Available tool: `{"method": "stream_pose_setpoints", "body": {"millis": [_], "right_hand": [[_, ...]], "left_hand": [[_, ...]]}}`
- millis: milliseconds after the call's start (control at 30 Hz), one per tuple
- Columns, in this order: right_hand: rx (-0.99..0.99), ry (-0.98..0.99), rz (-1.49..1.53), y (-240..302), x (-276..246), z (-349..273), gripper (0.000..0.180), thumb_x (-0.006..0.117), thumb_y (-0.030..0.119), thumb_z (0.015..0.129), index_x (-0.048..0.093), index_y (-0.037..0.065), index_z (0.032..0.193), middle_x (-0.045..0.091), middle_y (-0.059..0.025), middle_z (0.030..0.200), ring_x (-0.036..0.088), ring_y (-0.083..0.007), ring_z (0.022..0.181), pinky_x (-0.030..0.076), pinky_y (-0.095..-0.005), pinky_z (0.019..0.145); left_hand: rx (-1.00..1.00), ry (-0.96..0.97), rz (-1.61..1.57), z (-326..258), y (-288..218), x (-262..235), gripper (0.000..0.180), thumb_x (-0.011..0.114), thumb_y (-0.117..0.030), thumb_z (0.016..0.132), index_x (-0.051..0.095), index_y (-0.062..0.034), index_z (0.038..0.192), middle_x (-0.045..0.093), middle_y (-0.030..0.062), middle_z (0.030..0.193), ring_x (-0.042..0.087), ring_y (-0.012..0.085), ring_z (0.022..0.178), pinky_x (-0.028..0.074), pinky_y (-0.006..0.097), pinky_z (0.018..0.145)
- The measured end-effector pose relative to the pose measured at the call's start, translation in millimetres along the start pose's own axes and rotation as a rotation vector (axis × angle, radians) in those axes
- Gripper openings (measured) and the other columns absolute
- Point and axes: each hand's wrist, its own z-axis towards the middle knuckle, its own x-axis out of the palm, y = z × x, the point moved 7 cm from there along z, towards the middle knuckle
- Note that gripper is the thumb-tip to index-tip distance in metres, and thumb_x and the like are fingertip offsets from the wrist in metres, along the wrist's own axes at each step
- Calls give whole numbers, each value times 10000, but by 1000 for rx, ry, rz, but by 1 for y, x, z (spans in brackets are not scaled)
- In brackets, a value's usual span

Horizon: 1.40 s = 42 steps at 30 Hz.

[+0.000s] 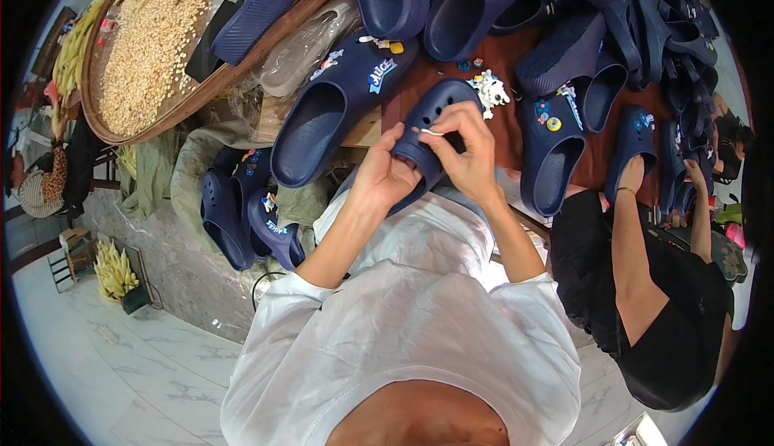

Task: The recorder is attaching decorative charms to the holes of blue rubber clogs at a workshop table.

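Note:
A navy clog (442, 98) with holes in its upper lies in front of me, its toe pointing away. My left hand (382, 174) grips it at the opening, the fingers tucked inside under the upper and the thumb on the outside. My right hand (470, 154) pinches a small white piece (431, 132), which looks like a shoe charm, against the top of that clog. Much of the piece is hidden by the fingers. Just beyond the right hand lie several white charms (489, 91) in a cluster, with small blue charms (470, 65) next to them.
A decorated navy clog (322, 120) lies left of my hands, another (552, 152) to the right. More clogs (629, 11) pile up at the back right. A round tray (90, 103) of pale kernels stands far left. At right, a co-worker's hand (633, 174) is inside a clog.

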Motion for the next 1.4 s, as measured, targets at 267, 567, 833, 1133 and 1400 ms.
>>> {"method": "stream_pose_setpoints", "body": {"millis": [267,567,833,1133,1400], "right_hand": [[276,-399,1,-70,-58,24,105,673,36,846,605,12,921,569,-76,904,603,-165,791,491,-286,720],[58,-265,-535,-78,-58,49,188,618,65,879,610,17,1061,605,-166,1040,605,-316,967,480,-380,831],[261,-303,-145,-44,-46,-17,263,521,119,983,563,-22,1201,592,-105,1169,555,-177,1063,422,-280,936],[179,-377,92,40,-31,-25,309,494,200,1008,532,-22,1219,571,-125,1180,583,-157,1007,476,-243,839],[10,-45,228,58,11,-18,223,501,67,977,558,-36,1166,543,-135,1192,564,-197,1094,498,-317,919]], "left_hand": [[20,-3,35,-15,8,18,346,549,-263,964,503,-27,1213,590,132,1230,581,276,1155,440,473,1033],[182,22,188,-22,12,12,367,606,-164,889,509,-15,1211,587,140,1241,560,261,1171,393,428,1063],[251,166,651,-35,18,24,419,602,-200,915,528,15,1267,595,75,1210,565,163,1123,441,316,959],[550,514,899,-159,-7,64,540,670,-10,825,463,-10,1324,588,96,1223,577,170,1098,492,319,937],[932,56,1133,-312,-122,37,456,636,-115,778,595,47,1202,663,95,1089,634,170,988,486,292,909]]}}
